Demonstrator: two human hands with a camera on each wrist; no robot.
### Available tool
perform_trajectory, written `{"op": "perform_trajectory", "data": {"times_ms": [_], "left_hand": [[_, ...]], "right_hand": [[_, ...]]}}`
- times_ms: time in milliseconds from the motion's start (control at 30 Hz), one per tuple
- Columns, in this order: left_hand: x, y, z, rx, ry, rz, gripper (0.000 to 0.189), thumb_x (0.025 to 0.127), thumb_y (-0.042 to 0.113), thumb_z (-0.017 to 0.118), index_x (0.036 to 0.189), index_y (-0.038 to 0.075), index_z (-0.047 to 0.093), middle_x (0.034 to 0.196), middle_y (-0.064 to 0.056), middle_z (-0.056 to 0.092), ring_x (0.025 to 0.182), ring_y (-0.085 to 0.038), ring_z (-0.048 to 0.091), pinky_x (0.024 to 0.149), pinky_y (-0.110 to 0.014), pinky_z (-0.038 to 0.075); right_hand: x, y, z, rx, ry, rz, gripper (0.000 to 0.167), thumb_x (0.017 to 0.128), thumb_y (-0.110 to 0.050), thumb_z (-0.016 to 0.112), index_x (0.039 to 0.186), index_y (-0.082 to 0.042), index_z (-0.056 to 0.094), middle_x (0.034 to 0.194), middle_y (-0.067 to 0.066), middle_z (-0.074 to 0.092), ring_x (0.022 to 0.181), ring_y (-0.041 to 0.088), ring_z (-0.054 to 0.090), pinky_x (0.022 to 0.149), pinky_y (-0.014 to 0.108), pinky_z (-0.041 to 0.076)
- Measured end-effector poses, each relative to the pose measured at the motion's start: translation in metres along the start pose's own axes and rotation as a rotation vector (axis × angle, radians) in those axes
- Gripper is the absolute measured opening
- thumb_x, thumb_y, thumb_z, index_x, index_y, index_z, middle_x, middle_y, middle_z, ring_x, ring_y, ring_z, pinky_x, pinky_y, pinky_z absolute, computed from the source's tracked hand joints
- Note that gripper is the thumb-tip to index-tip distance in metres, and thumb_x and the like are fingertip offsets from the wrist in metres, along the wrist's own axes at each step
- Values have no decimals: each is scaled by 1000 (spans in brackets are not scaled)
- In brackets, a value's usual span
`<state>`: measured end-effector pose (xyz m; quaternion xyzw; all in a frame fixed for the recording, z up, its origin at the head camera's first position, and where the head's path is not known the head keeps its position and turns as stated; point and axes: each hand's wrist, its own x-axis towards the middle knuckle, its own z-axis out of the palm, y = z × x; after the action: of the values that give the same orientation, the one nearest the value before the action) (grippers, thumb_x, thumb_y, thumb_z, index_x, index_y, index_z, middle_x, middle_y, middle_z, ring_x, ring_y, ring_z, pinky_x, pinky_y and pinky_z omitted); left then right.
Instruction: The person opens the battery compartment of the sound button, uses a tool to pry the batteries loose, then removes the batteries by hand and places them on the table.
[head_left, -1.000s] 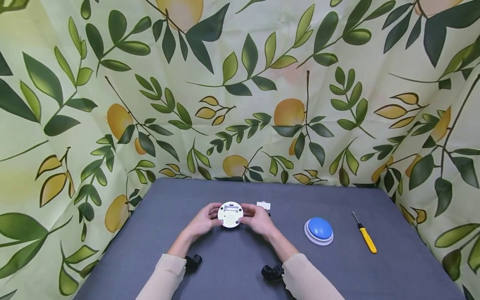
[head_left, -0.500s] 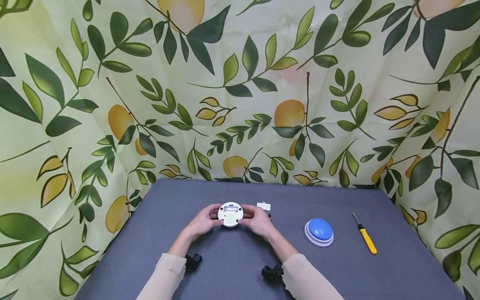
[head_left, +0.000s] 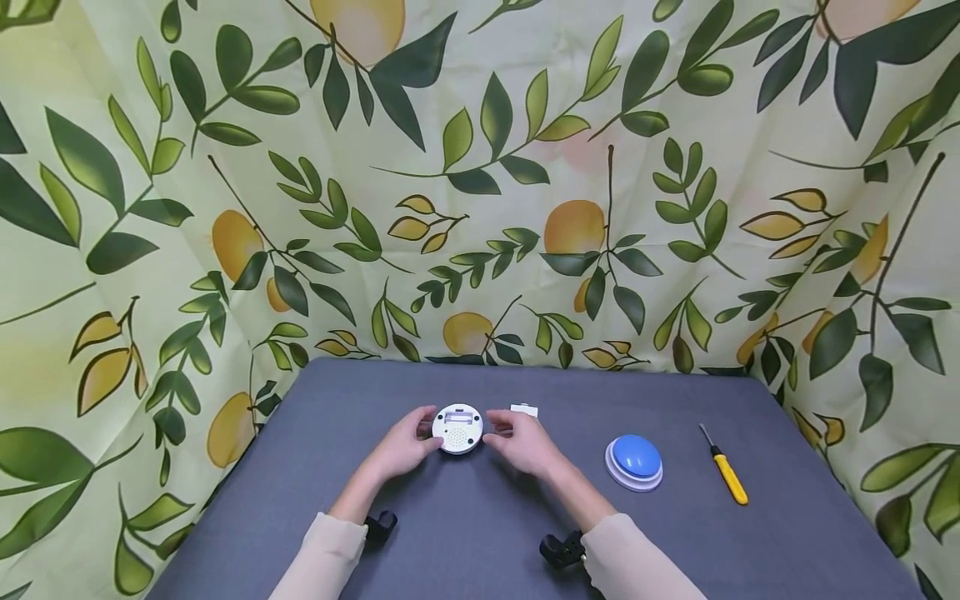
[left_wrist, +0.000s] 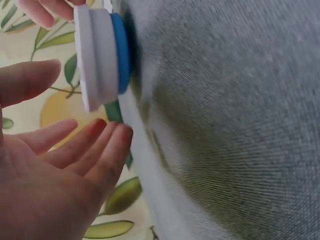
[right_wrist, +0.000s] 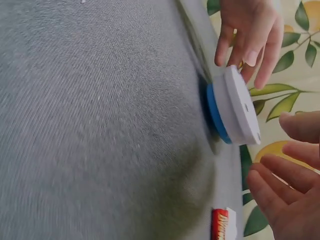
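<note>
A round white push-button device (head_left: 457,429) lies on the table with its blue dome (right_wrist: 217,114) downward. Its white underside faces up and shows a slot-like compartment, small dark spots and a patch of holes. My left hand (head_left: 406,442) is at its left side, fingers spread; a gap shows between thumb and device in the left wrist view. On the other side my right hand (head_left: 523,443) stands just off the rim, fingers loosely bent and holding nothing. Whether anything sits in the compartment is too small to tell.
Behind my right hand lies a small white piece (head_left: 524,409), with a red lettered battery-like thing (right_wrist: 219,224) beside it. To the right are another blue-domed push button (head_left: 634,462) and a yellow-handled screwdriver (head_left: 726,468). Patterned cloth (head_left: 480,208) hangs behind the grey table.
Both hands held the device by its sides before. Now the right hand has let go and shifted right, and the left fingers have loosened from it. The device stays nearly in place.
</note>
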<state>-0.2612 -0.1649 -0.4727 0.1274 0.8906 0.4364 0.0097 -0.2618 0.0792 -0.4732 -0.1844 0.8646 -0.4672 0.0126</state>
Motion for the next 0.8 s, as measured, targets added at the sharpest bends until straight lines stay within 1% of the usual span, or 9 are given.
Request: {"op": "perform_trajectory", "data": {"times_ms": [200, 267, 400, 500, 633, 733, 800], "left_hand": [[-8, 15, 1, 133, 49, 37, 56, 94, 13, 69, 143, -6, 50, 138, -23, 55, 133, -40, 49, 110, -55, 36], [-10, 21, 3, 135, 64, 46, 56, 95, 15, 69, 143, -5, 50, 141, -23, 54, 135, -40, 46, 112, -55, 34], [-14, 29, 10, 143, 81, 89, 55, 96, 16, 68, 144, -3, 50, 143, -21, 52, 137, -38, 45, 113, -54, 34], [-15, 34, 17, 171, 86, 152, 54, 96, 15, 67, 143, -4, 50, 141, -21, 53, 134, -39, 47, 111, -55, 36], [-19, 40, 25, 251, 102, 224, 54, 95, 17, 68, 141, -5, 51, 140, -22, 53, 131, -42, 48, 107, -59, 37], [-21, 44, 31, 333, 102, 237, 56, 96, 22, 67, 143, -3, 50, 143, -21, 51, 132, -41, 47, 108, -60, 36], [-23, 47, 34, 372, 97, 245, 57, 96, 25, 67, 144, -2, 50, 145, -21, 50, 135, -41, 45, 109, -60, 35]], "right_hand": [[-13, -6, -14, -124, -5, -19, 49, 97, -29, 69, 138, -3, 61, 133, 13, 65, 117, 32, 64, 97, 50, 50], [-19, -8, -19, -142, -11, -18, 52, 97, -33, 69, 140, -6, 60, 137, 11, 63, 119, 33, 63, 98, 50, 50], [-32, -9, -29, -233, -18, -13, 56, 97, -41, 68, 144, -12, 58, 143, 8, 58, 131, 31, 55, 107, 51, 42], [-42, -6, -36, -334, -7, -20, 57, 97, -44, 67, 145, -15, 57, 145, 6, 57, 138, 29, 48, 111, 52, 37], [-55, 1, -45, -442, 9, -50, 59, 96, -44, 68, 145, -13, 57, 147, 11, 54, 138, 34, 47, 110, 55, 38], [-63, 6, -54, -511, 28, -70, 61, 96, -44, 69, 146, -10, 56, 149, 17, 51, 137, 37, 47, 109, 57, 38], [-67, 9, -60, -538, 42, -76, 62, 95, -43, 69, 146, -9, 55, 149, 18, 50, 137, 39, 47, 109, 58, 38]]}}
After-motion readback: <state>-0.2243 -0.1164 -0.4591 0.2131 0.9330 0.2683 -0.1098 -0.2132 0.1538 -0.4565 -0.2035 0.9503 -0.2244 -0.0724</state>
